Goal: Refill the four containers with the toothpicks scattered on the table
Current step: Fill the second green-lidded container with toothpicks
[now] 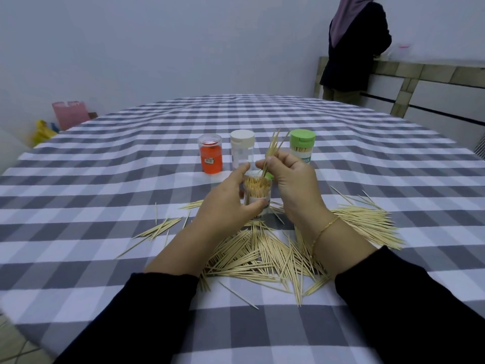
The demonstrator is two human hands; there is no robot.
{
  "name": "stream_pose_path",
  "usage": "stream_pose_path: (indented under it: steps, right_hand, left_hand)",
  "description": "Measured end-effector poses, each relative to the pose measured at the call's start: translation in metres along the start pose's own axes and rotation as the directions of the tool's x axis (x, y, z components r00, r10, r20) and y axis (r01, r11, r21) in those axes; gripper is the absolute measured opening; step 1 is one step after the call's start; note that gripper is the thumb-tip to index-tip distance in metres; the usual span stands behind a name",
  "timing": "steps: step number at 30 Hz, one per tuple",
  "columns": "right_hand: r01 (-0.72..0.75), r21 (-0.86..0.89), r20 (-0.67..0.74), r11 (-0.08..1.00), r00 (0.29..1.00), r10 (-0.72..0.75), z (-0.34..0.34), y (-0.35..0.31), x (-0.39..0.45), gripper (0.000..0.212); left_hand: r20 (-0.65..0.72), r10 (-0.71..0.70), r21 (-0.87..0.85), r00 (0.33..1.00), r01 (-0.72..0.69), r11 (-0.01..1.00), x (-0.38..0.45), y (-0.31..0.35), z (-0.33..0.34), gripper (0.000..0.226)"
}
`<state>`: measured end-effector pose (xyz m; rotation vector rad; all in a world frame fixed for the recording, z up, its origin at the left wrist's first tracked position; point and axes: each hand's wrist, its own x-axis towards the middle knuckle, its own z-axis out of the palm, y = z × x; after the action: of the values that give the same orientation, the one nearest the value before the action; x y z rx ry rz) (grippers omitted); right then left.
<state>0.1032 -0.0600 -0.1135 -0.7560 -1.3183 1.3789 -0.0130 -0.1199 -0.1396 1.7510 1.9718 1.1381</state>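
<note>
Feeding the pinched bundle of toothpicks [273, 151] into the open container [258, 195] goes best if you keep it upright and aim for the gap among the sticks already packed there. Your left hand [231, 203] wraps the container; your right hand [294, 179] pinches the bundle just above its mouth. More loose toothpicks [262, 256] lie nearer you than the container.

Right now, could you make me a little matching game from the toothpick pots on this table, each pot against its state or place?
Things:
1. orange container
2. white-capped container
3. green-capped container
4. open container

States:
A. held by the left hand, packed with toothpicks
B. farthest left in the back row
C. farthest right in the back row
D. middle of the back row

Pairs: 1-B, 2-D, 3-C, 4-A
</note>
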Motion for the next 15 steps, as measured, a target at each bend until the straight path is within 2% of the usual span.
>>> stream_pose_path:
  steps: [5,15]
  right_hand:
    - [-0.002,-0.111,0.075,0.994,0.997,0.01,-0.001,-0.0034,-0.0051,0.014]
    - [0.019,-0.401,0.036,0.916,0.999,-0.005,-0.0038,-0.0016,-0.0007,0.02]
  left_hand:
    - [0.008,0.003,0.023,1.0,-0.003,1.0,0.0009,-0.0008,-0.0003,0.086]
    - [0.011,0.001,0.016,1.0,-0.001,1.0,0.0001,-0.0011,-0.0005,0.08]
